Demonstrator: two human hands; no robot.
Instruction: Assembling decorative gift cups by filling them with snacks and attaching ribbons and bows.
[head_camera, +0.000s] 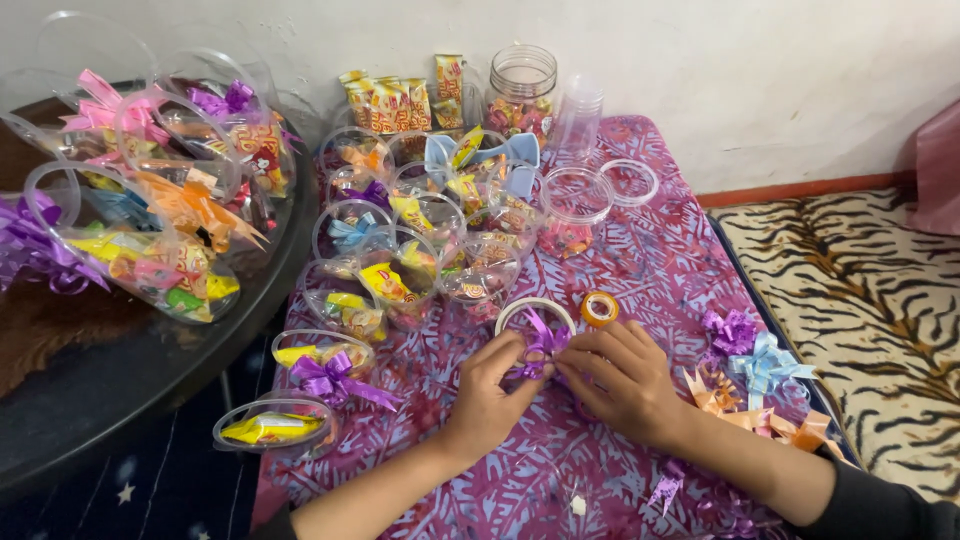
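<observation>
A low table under a purple and pink patterned cloth (640, 250) fills the middle, with a round dark table (120, 400) to its left bearing clear plastic tubs of sweets topped with ribbon bows (170, 215). More clear snack-filled tubs (420, 250) crowd the cloth's far half. At the near edge the left hand (490, 395) and right hand (625, 380) meet, fingers of both pinched on a purple ribbon bow (542, 345) sitting on a clear tub's rim (520, 308). Just beyond lies a small orange tape roll (599, 309)
</observation>
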